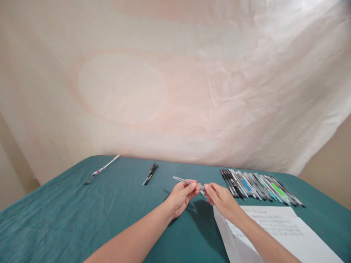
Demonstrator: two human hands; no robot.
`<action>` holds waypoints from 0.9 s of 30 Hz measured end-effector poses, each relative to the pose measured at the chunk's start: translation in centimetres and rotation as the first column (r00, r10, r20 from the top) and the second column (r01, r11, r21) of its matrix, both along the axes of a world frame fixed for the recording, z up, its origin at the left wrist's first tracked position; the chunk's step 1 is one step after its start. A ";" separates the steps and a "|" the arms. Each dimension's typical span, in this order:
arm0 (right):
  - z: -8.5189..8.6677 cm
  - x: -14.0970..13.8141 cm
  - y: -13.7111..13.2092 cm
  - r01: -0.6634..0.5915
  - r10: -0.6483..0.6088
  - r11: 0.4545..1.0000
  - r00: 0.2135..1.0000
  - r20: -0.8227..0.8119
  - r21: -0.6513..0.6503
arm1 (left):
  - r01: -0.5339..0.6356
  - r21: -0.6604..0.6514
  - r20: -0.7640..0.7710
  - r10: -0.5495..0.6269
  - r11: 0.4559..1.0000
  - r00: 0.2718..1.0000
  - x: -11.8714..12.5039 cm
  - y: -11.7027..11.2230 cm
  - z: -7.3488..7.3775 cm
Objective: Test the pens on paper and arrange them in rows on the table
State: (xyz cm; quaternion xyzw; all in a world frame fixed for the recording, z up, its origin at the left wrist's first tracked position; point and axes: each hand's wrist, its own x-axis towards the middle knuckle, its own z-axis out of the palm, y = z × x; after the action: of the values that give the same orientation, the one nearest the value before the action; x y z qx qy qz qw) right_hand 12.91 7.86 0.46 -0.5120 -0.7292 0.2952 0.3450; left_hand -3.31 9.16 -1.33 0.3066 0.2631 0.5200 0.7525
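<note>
Left hand: at the lower centre of the frame, the left hand (182, 197) pinches a pale pen (181, 179) between thumb and forefinger, the other fingers curled in beneath.
Right hand: just to the right of it, the right hand (221, 199) has its thumb and fingers pressed together at the pen's right end; whether they grip the barrel or a cap is too small to tell.
Pale pen: held above the surface in the lower centre of the frame, slanting, its free end pointing to the upper left.
Grey piece: a small grey piece (203, 193) shows between the two hands; what it belongs to is unclear.
Pen row: at the lower right, a row of pens (256, 185) lies side by side, mostly black, grey and clear, with blue and bright green among them.
Paper: below the row, white paper (307, 243) bears blurred lines of writing; the right forearm passes over it.
Dark pens: left of centre, a pair of dark pens (151, 175) lies close together.
Left side: a slim whitish item (108, 164) with a dark lower end lies diagonally.
Surface: dark green cloth covers the surface (68, 215).
Backdrop: a pale, creased sheet (175, 84) fills the upper frame.
</note>
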 end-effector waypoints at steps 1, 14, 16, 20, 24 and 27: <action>0.2 0.1 -0.1 -0.012 0.012 0.999 1.000 0.017 0.033 | -0.011 -0.014 0.004 0.012 1.000 1.000 0.0 0.0 0.2; 0.0 0.2 0.2 -0.048 0.048 0.999 0.999 0.007 0.001 | -0.030 -0.038 -0.011 0.029 0.999 1.000 0.1 -0.2 0.5; 0.4 0.4 0.1 -0.061 0.061 0.998 0.998 -0.012 -0.009 | -0.045 -0.043 -0.014 0.044 0.998 0.999 0.1 -0.1 0.4; 1.1 0.6 -0.1 -0.070 0.066 0.994 0.997 0.045 0.085 | -0.036 -0.014 -0.018 0.036 0.999 0.999 0.0 -0.1 0.4; 0.8 0.6 0.1 -0.064 0.061 0.997 0.996 0.072 0.048 | -0.002 0.022 -0.023 0.002 1.000 1.000 0.0 -0.3 0.4; 0.7 0.7 0.2 -0.069 0.070 0.997 0.997 0.035 -0.015 | -0.008 0.024 -0.018 0.008 1.000 1.000 0.0 -0.3 0.4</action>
State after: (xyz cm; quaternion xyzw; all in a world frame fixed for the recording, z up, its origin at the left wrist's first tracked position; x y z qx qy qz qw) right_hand 13.60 8.09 1.12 -0.4937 -0.7506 0.3028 0.3181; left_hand -3.29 8.89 -0.94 0.3195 0.2649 0.5233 0.7443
